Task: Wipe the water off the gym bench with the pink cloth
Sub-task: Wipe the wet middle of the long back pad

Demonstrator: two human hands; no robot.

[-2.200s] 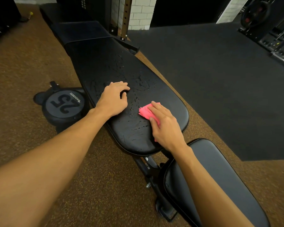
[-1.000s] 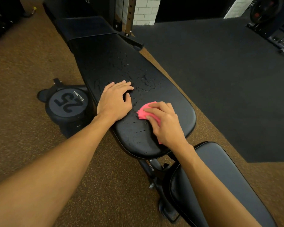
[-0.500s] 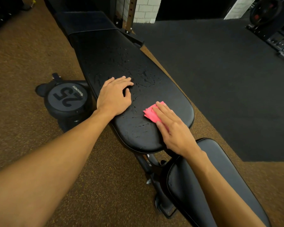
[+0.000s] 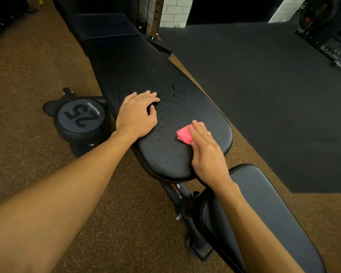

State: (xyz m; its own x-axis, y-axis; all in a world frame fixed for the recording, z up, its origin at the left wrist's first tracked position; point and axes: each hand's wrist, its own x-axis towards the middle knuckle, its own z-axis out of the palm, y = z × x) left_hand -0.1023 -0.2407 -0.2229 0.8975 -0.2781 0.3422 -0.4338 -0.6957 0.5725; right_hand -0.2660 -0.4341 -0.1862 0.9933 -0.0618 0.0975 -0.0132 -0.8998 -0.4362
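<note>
1. Now the right hand (image 4: 207, 154) lies flat, fingers straight and together, pressing the cloth (image 4: 182, 133) — pink, bunched under the fingertips — onto the bench (image 4: 126, 62).
2. Beside it the left hand (image 4: 137, 115) rests palm-down, fingers loosely spread.
3. Beads of water (image 4: 173, 94) sit just beyond the left fingertips.

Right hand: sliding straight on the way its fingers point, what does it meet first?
Probably the water beads on the bench pad; the right hand and pink cloth should pass right of the left hand.
</note>
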